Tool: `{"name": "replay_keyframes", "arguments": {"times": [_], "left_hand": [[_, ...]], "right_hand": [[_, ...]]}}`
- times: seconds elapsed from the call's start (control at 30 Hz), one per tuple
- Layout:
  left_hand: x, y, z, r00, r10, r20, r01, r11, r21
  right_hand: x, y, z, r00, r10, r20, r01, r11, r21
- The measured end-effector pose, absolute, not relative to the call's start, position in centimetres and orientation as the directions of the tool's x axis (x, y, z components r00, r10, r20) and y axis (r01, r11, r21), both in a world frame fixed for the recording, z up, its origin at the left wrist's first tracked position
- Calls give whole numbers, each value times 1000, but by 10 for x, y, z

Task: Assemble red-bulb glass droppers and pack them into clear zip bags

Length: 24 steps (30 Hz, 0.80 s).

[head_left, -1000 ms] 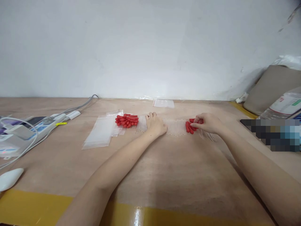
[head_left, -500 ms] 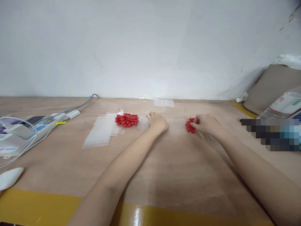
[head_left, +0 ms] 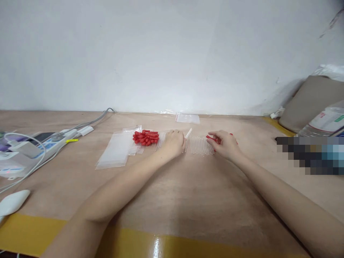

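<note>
Well left of the fingers (head_left: 217, 134): white power strip (head_left: 51, 144), grey cable (head_left: 99, 116) running back toward the wall (head_left: 172, 53). Same side, nearer: white mouse-shaped object (head_left: 14, 202). Yellow tape (head_left: 32, 229) along desk (head_left: 188, 200) edge, nearer than fingers. Far right of them: grey-brown bin-like container (head_left: 309, 96), clear bottle (head_left: 328, 120) beside it.

from above, a hand could enter between the left hand (head_left: 173, 144) and right hand (head_left: 225, 145) — though one tube (head_left: 189, 133) juts in, over the low row of tubes (head_left: 202, 145). from the front, the table (head_left: 193, 193) offers passage between the left forearm (head_left: 129, 182) and right forearm (head_left: 282, 191). leftward, bulbs (head_left: 145, 138), bags (head_left: 113, 149) and a power strip (head_left: 51, 147) obstruct a low sweep — behind, the wall (head_left: 172, 53).
</note>
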<state>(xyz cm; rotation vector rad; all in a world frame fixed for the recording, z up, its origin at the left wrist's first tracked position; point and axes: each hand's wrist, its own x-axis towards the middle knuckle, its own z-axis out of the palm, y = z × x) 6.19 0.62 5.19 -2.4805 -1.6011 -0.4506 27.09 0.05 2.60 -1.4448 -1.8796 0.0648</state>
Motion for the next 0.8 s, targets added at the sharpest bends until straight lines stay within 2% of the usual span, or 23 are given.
{"name": "replay_keyframes", "arguments": {"times": [0.13, 0.23, 0.33, 0.53, 0.8], "left_hand": [[21, -12, 36, 529, 757, 383, 818, -575, 6], [-1, -17, 18, 599, 606, 523, 741, -668, -75], [-10, -17, 6, 581, 515, 630, 690, -722, -46], [-6, -12, 2, 570, 527, 631, 638, -767, 64], [-2, -12, 2, 595, 518, 615, 629, -776, 45]], "right_hand": [[239, -19, 9, -205, 745, 635, 708, 561, -430], [225, -31, 4, -295, 714, 636, 655, 635, -409], [221, -33, 3, -351, 699, 622, 629, 669, -396], [222, -29, 2, -391, 708, 588, 589, 683, -432], [221, -33, 3, -417, 706, 572, 607, 685, -403]]}}
